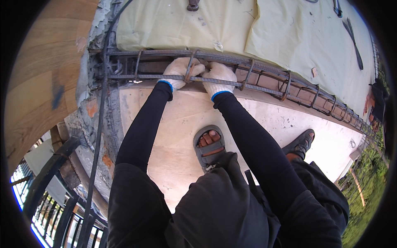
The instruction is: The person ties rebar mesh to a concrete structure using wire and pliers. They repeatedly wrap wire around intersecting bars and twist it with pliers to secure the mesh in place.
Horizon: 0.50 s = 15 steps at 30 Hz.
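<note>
Close in, your left hand (178, 71) and right hand (218, 78), both in white gloves, are clamped on the near bar of the rebar cage (264, 78), either side of a rusty stirrup (190, 68). Stirrups already ring the cage rightward (tying looks well along, ties themselves too small to judge). Below lies a pale concrete slab (173, 124); beyond, yellowish sheeting (289, 33).

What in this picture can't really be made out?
Head view, all of it:
- Fingertips of the left hand and right hand: curled around the rebar and stirrup, inside gloves.
- Any wire or tool in the hands: too small, covered by the gloves.
- Tool on the sheet: cut off by the top edge.
- Far end of the rebar cage: bent and shrunk near the rim.
</note>
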Motion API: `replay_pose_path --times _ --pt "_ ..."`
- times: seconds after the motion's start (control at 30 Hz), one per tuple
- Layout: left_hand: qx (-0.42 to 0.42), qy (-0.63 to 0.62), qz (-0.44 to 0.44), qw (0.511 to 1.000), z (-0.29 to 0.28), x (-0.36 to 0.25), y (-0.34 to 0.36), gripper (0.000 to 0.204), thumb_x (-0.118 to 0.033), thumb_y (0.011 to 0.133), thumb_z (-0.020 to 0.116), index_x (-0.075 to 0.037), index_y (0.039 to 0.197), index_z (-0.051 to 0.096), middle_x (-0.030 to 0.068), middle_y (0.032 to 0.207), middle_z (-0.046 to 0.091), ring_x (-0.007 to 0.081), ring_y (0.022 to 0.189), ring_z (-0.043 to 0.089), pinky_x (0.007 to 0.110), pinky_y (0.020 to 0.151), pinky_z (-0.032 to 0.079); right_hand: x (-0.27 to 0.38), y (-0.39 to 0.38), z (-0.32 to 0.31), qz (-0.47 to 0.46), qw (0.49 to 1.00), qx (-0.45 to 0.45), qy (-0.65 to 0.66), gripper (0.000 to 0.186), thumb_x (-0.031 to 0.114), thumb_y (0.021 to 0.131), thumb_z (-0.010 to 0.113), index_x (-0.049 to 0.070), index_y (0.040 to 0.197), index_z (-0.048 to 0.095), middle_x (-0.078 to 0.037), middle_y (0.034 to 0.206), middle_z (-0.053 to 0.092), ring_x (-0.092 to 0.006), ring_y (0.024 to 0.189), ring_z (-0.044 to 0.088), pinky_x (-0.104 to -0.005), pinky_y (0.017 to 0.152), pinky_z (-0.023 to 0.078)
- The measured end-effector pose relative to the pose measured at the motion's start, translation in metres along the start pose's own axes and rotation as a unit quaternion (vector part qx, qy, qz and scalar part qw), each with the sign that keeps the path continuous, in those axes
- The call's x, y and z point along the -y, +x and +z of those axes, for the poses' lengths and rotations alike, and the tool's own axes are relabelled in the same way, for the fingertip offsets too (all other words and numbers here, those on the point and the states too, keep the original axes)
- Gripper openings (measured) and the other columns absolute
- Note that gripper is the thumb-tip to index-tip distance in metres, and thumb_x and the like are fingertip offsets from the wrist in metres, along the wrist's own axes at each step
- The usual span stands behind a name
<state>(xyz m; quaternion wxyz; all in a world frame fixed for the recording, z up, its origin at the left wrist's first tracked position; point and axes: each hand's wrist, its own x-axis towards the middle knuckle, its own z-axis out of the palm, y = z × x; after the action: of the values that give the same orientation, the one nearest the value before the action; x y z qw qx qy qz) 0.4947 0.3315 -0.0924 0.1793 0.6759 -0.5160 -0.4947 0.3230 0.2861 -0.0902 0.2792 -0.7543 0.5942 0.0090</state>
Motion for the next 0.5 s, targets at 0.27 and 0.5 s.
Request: replay_pose_path --times 0.27,0.5 --pt "-0.040 0.002 0.058 0.997 0.005 0.012 0.000 0.052 -0.049 0.099 0.068 -0.001 0.112 0.081 0.0234 0.112 0.080 0.0424 0.107 0.075 0.048 0.095 0.057 0.006 -0.002 -0.009 0.031 1.000 0.001 0.001 0.027 0.032 0.091 0.075 0.009 0.105 0.084 -0.020 0.104 0.081 -0.0419 0.102 0.077 -0.0525 0.092 0.060" --pt "-0.071 0.237 0.246 0.937 0.006 0.025 0.002 0.024 -0.024 0.099 0.066 -0.004 0.110 0.074 0.0195 0.119 0.075 0.0438 0.113 0.071 0.052 0.096 0.060 -0.006 -0.008 -0.003 -0.048 0.989 -0.045 0.135 0.034 0.039 0.098 0.074 0.007 0.106 0.084 -0.020 0.107 0.081 -0.0422 0.106 0.075 -0.0509 0.094 0.059"
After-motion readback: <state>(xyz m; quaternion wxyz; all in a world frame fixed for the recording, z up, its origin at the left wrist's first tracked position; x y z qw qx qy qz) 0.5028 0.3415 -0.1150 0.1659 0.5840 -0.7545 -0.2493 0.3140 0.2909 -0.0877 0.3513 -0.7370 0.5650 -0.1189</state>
